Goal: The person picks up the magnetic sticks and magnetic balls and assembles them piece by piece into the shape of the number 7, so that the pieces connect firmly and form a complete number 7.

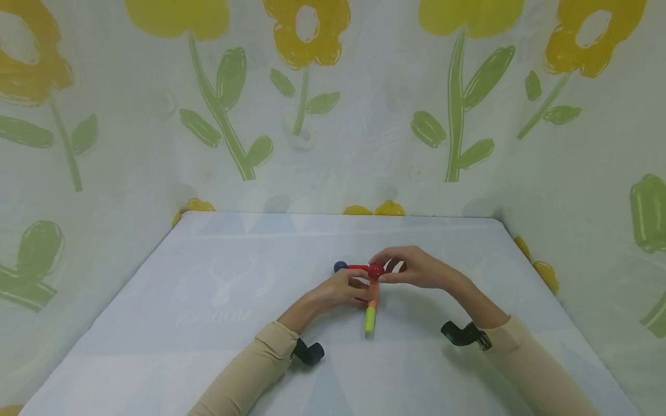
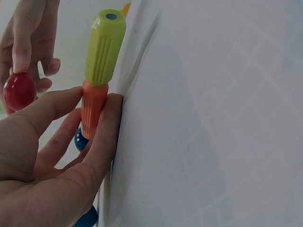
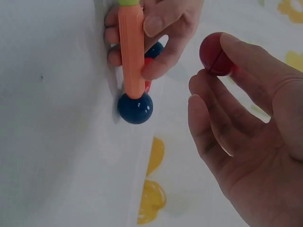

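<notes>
Between left thumb and fingers, my left hand [image 1: 338, 290] pinches an orange ribbed toy rod [image 3: 132, 52]. A lime-green ribbed piece [image 2: 104, 47] joins it at the near end, and a dark blue ball [image 3: 135, 108] sits at the far end. Off to the left are a red rod [image 1: 358, 267] and a second blue ball [image 1: 340, 266]. My right hand [image 1: 416, 267] holds a red ball [image 3: 215, 54] by its fingertips. In the right wrist view this ball is apart from the rods; from the head it overlaps the orange rod's far end.
A white patterned cloth [image 1: 224, 329] covers the table, whose back edge meets a flower-printed curtain [image 1: 364, 115]. Similar curtain hangs at both sides. Dark wrist mounts [image 1: 460, 334] stick out from the sleeves.
</notes>
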`<control>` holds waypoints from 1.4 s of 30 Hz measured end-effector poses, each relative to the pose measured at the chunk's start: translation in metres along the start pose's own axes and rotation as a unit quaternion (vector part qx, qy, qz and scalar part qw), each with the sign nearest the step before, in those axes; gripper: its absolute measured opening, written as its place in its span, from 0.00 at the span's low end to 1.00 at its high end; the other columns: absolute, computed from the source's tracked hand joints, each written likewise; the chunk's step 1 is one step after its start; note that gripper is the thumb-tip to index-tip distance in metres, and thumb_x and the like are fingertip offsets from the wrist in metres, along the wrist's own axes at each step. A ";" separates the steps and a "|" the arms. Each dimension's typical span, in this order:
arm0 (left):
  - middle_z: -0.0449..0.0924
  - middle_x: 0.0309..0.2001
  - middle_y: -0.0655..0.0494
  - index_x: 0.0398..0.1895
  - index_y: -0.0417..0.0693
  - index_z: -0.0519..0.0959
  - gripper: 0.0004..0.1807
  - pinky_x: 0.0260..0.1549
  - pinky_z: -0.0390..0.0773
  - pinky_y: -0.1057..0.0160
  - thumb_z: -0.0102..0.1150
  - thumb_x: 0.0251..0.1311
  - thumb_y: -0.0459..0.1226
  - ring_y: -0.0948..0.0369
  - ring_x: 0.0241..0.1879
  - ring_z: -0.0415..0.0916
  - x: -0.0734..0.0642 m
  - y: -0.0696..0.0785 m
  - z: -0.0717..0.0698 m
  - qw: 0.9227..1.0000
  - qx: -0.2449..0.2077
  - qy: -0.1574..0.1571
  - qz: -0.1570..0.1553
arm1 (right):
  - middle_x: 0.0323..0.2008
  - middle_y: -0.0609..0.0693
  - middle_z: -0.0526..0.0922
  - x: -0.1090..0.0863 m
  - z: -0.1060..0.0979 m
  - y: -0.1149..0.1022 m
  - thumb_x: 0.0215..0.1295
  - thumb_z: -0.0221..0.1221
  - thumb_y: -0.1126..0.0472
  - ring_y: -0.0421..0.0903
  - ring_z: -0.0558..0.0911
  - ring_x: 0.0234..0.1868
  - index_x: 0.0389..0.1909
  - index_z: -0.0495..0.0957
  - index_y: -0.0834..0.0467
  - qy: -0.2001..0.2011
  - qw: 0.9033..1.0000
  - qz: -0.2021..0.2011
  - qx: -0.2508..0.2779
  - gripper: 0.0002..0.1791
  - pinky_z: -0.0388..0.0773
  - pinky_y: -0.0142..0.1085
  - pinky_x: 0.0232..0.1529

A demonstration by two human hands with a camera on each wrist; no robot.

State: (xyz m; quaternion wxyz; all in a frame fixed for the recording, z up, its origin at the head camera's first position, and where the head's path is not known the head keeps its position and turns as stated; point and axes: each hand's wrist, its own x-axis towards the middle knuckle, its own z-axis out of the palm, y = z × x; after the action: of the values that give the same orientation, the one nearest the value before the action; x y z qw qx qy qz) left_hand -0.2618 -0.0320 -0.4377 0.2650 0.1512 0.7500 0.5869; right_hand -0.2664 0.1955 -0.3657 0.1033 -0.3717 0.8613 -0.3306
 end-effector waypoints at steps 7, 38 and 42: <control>0.83 0.46 0.47 0.56 0.49 0.79 0.20 0.44 0.85 0.58 0.65 0.59 0.32 0.57 0.41 0.83 0.001 0.000 0.000 1.000 -0.019 -0.004 -0.001 | 0.50 0.46 0.84 -0.004 0.008 -0.010 0.61 0.67 0.53 0.40 0.82 0.44 0.57 0.78 0.51 -0.032 0.999 0.006 -0.012 0.23 0.83 0.34 0.42; 0.83 0.52 0.50 0.55 0.51 0.80 0.17 0.37 0.82 0.66 0.62 0.62 0.33 0.59 0.49 0.81 0.000 -0.002 -0.003 1.000 0.007 -0.015 0.017 | 0.42 0.37 0.84 -0.008 0.045 -0.029 0.59 0.69 0.54 0.35 0.80 0.37 0.52 0.81 0.50 -0.132 0.991 -0.033 0.001 0.19 0.81 0.29 0.35; 0.83 0.52 0.50 0.56 0.50 0.79 0.18 0.41 0.83 0.64 0.62 0.62 0.34 0.59 0.49 0.81 0.000 -0.002 -0.003 1.000 0.007 -0.017 0.018 | 0.43 0.39 0.84 -0.008 0.049 -0.031 0.59 0.68 0.54 0.34 0.80 0.35 0.52 0.81 0.51 -0.139 0.990 -0.038 0.005 0.19 0.81 0.29 0.36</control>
State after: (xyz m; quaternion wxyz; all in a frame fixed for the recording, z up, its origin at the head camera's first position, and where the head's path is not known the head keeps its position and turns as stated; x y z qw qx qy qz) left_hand -0.2629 -0.0350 -0.4391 0.2659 0.1764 0.7467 0.5836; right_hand -0.2226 0.1616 -0.3833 0.2114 -0.4458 0.8225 -0.2832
